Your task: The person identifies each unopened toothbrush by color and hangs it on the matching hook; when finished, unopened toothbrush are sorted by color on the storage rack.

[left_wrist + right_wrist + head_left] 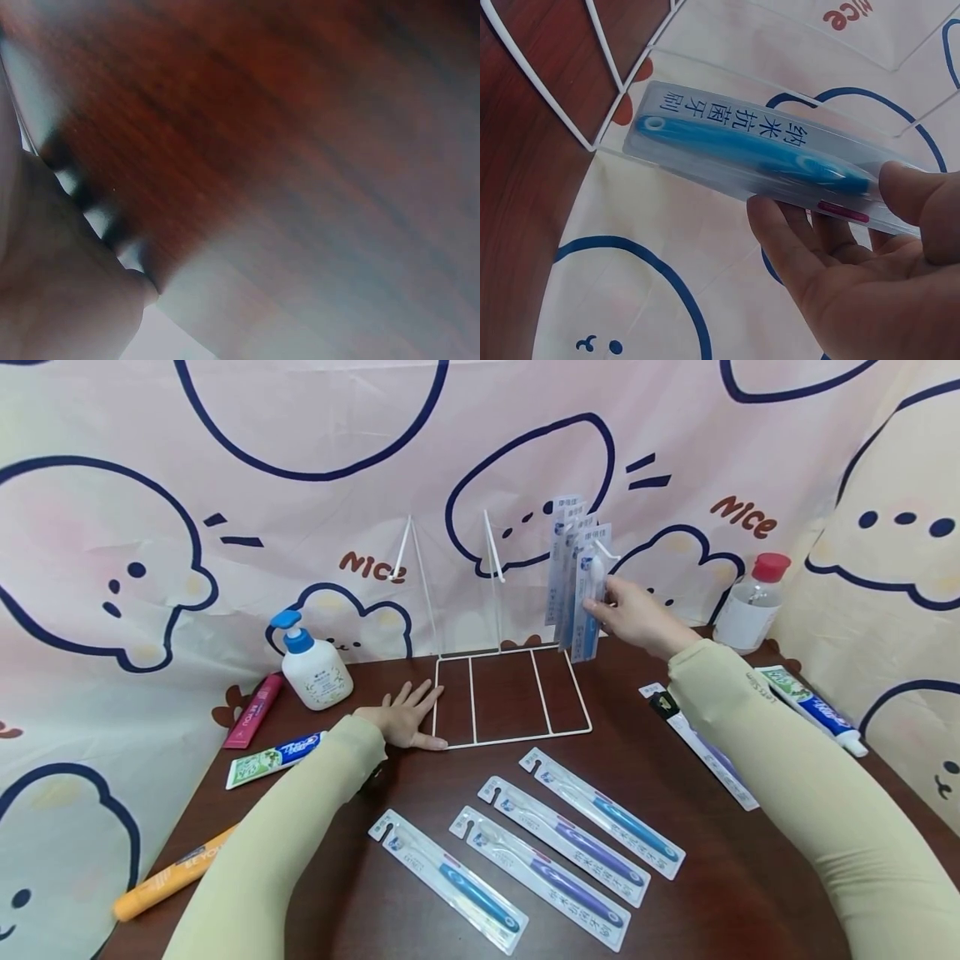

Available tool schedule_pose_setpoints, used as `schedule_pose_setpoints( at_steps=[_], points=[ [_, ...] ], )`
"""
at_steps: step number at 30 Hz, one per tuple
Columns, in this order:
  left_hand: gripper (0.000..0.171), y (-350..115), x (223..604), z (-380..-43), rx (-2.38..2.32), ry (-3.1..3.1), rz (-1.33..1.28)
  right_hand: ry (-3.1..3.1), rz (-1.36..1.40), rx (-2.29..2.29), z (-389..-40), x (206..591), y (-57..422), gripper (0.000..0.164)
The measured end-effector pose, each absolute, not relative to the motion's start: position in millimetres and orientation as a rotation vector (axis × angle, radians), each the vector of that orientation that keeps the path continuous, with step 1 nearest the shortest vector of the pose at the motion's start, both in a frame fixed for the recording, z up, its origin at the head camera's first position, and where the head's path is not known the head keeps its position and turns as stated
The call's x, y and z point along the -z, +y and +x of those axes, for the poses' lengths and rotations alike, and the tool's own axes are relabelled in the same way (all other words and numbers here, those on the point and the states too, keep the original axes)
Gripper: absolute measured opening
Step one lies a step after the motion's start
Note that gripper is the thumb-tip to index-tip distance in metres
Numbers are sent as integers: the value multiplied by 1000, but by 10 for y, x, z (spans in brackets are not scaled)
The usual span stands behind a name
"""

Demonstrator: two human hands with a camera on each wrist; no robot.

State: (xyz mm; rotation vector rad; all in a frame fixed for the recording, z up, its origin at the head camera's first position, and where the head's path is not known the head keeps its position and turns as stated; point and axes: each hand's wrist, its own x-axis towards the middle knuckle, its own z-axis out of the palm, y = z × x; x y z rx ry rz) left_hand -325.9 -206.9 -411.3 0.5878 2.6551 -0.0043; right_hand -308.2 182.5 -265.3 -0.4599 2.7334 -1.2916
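Note:
My right hand [643, 617] pinches a packaged blue toothbrush [742, 154] between thumb and fingers. That pack is upright at the front of several hanging toothbrush packs [558, 564], beside the tip of the white rack's right hook [607, 552]. In the head view I cannot tell whether its hole is on the hook. My left hand [405, 718] lies on the table with fingers spread, touching the left side of the white wire rack [517, 740]. In the left wrist view, part of the left hand [67, 277] shows against the wood.
Several packaged toothbrushes, one a blue toothbrush [457, 881], lie in front of the rack. A black-and-purple toothbrush pack [705, 747], a toothpaste tube [813, 706] and a red-capped bottle [750, 610] are at right. A pump bottle [318, 672] and tubes, including an orange tube [172, 874], are left.

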Motion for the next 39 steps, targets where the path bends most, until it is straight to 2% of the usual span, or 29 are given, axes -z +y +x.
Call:
schedule_pose_setpoints(
  at_steps=[10,19,30,39],
  points=[
    [113,-2067,4150,-3277,5,2661,592,2732,-415,1219,-3060,2658,1870,61],
    [112,-2053,4083,-3223,-4,2648,612,2745,-380,1147,-2951,2899,2014,51],
    [111,-2044,4061,-3218,17,2659,634,2821,-454,656,-2244,3473,1901,50],
    [111,-2054,4061,-3218,27,2652,620,2881,-617,412,-1782,3682,1619,60]
  ],
)
